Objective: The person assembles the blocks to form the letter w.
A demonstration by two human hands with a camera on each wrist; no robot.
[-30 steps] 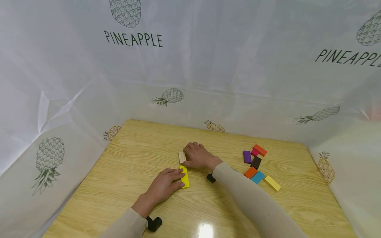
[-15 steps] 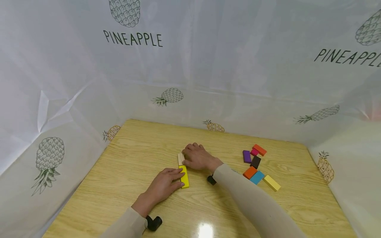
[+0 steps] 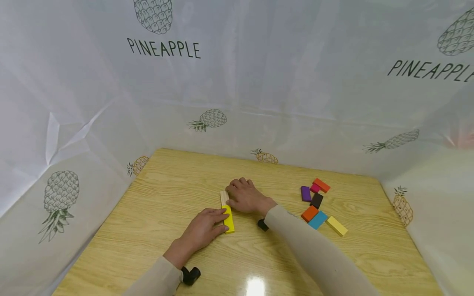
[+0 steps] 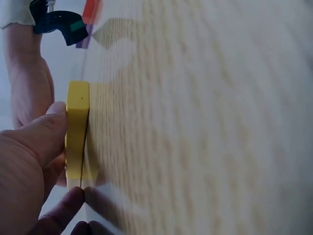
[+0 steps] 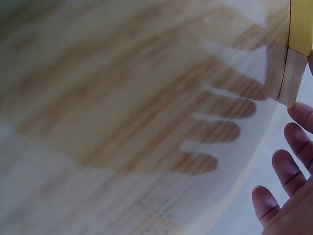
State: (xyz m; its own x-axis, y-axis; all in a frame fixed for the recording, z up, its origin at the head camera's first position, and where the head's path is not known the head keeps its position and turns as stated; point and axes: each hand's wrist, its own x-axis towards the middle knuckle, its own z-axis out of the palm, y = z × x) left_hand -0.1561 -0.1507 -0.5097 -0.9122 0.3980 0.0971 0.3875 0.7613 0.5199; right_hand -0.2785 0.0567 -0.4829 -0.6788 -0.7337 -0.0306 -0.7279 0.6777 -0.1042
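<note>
A bright yellow block [image 3: 229, 223] lies flat on the wooden table. My left hand [image 3: 203, 229] holds it from the left, fingertips over its top and thumb near its close end. Against its far end sits a plain wooden block [image 3: 224, 197], lined up end to end with it. My right hand [image 3: 246, 197] grips this plain block from the right, partly hiding it. In the left wrist view the thumb presses the yellow block [image 4: 77, 129]. A fingertip meets the far corner of the plain block [image 5: 293, 78] in the right wrist view; the other fingers are spread.
To the right lie several loose blocks: purple [image 3: 305, 193], black [image 3: 316, 200], orange [image 3: 310, 213], blue [image 3: 318, 220], pale yellow [image 3: 337, 226], a small pink one [image 3: 315, 188] and a red-orange one [image 3: 321, 185]. A pineapple-print sheet [image 3: 259, 90] rises behind the table [image 3: 177, 176].
The plain block has shifted slightly, and the small gap between it and the yellow block has closed. Both hands stay almost in place. The head view has turned a little.
</note>
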